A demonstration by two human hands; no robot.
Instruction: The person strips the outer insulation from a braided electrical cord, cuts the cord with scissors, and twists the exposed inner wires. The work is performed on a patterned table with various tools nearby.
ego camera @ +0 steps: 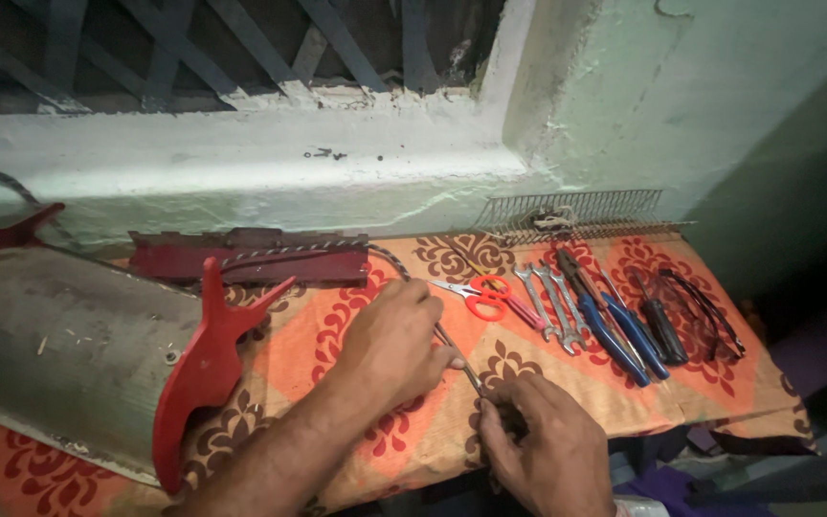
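While I look down through the head camera, the biggest thing I see is the table, covered by an orange cloth [337,345] with dark red and brown floral prints, pushed against a pale green wall under a barred window. On its left end lies a long grey curved metal housing [59,354] with a red end bracket [205,369] fixed across its near end. Behind it, along the wall, sits a flat dark red plate [251,257] with a toothed top edge. At the back right, a strip of wire mesh [576,213] leans where table meets wall.

My left hand [390,345] rests knuckles-up near the middle of the cloth, fingers curled closed around a thin braided cable [452,347]. That cable runs from the red plate, curves down past my left hand, and reaches my right hand [543,445] at the table's front edge. My right hand's fingers are bent in tight and pinch the cable's lower end; I cannot tell exactly what else, if anything, sits inside that grip.

To the right of my hands the tools lie in a row: red-handled scissors [479,297], silver spanners [555,308], blue-handled pliers [614,330], a dark-handled screwdriver [662,330], and farthest right a loop of black wire [710,308].
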